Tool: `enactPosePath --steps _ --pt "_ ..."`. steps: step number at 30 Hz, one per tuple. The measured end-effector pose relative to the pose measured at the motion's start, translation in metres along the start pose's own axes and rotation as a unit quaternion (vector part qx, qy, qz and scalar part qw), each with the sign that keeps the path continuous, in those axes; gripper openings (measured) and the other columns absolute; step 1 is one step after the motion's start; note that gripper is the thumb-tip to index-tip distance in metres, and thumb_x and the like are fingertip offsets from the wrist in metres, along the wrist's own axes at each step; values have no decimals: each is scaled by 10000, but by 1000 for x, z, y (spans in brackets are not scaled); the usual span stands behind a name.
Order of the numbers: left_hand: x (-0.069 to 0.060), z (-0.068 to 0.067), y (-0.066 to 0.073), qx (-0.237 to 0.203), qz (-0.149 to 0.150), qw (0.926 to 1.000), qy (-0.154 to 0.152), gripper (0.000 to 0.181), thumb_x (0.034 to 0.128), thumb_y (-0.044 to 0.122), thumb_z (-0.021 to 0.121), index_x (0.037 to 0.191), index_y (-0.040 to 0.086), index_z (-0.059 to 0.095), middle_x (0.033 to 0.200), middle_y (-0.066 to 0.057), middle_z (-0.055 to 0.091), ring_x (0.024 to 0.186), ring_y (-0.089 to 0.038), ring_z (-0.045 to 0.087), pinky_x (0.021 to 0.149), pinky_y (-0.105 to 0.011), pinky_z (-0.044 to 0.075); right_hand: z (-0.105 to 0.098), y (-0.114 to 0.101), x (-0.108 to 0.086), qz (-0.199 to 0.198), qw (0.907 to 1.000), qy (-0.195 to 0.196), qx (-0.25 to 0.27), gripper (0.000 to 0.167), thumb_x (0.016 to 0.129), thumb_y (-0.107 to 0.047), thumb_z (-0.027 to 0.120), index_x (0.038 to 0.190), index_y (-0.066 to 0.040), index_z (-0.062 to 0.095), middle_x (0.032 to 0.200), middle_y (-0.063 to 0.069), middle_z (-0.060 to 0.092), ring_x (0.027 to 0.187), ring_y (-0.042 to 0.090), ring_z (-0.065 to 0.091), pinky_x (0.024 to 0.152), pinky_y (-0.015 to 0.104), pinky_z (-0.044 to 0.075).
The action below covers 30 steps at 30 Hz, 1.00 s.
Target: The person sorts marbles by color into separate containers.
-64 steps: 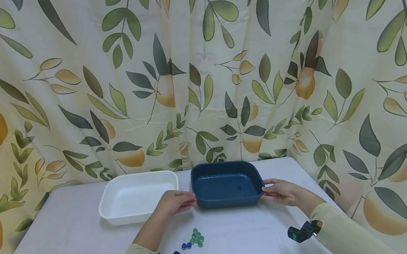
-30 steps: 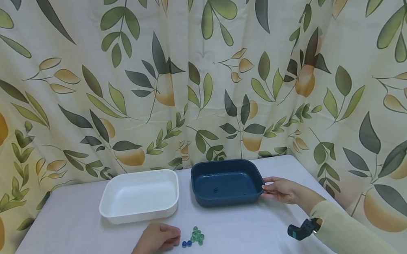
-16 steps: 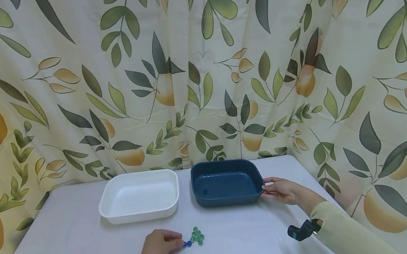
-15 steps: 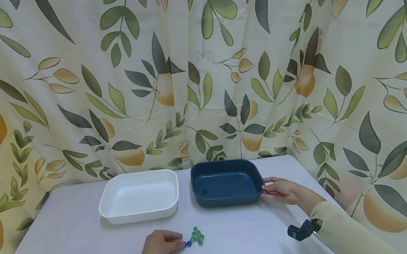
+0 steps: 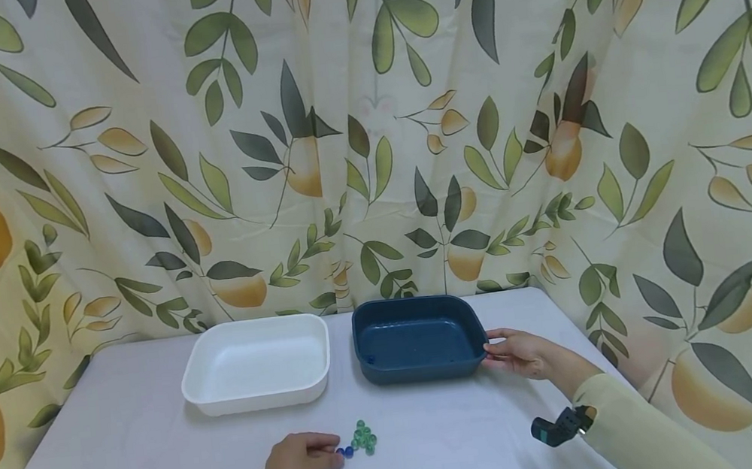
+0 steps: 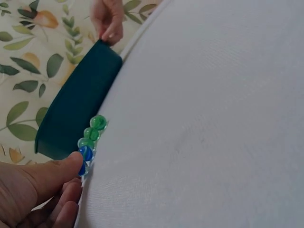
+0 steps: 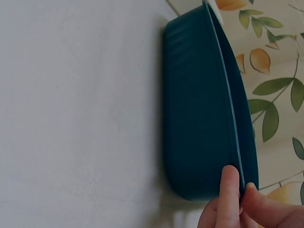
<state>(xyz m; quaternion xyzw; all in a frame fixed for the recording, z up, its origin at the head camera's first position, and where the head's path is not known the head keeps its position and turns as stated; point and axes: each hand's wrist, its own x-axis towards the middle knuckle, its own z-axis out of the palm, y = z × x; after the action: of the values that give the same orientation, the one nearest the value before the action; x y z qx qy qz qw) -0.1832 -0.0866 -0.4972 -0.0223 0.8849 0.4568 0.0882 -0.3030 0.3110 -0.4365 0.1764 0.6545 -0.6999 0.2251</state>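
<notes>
A dark blue plastic bin stands on the table, with a small blue marble in its left front corner. My right hand pinches the bin's right front corner; the right wrist view shows thumb and fingers on either side of the rim. My left hand is low over the cloth, thumb and index finger apart around the leftmost of two blue marbles. In the left wrist view the thumb tip overlaps a blue marble; contact is hard to judge. Several green marbles cluster just right of them.
A white plastic bin stands left of the blue one, with a narrow gap between. White cloth covers the table. A leaf-and-fruit patterned curtain hangs behind. A dark wrist camera sits on the right forearm.
My left hand has left the blue bin's left side and come down to the loose marbles, its fingers spreading slightly. The marble inside the bin has rolled left. My right hand stays at the rim.
</notes>
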Motion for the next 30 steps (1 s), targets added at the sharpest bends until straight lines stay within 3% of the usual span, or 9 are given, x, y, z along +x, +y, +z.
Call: enactPosePath --steps 11,30 --pt "-1 4 1 215 67 9995 222 202 743 205 834 935 189 771 769 108 714 772 -80 640 787 -436 518 0 0 2 -9 10000 -35 37 625 974 59 522 1512 6 210 1107 202 554 874 193 657 866 296 580" --pt "2 5 -2 220 31 9995 239 145 774 243 818 905 206 768 795 102 715 800 -95 619 749 -391 505 0 0 2 -29 10000 -23 -4 625 980 49 519 1516 11 199 1102 197 574 865 187 668 890 300 569"
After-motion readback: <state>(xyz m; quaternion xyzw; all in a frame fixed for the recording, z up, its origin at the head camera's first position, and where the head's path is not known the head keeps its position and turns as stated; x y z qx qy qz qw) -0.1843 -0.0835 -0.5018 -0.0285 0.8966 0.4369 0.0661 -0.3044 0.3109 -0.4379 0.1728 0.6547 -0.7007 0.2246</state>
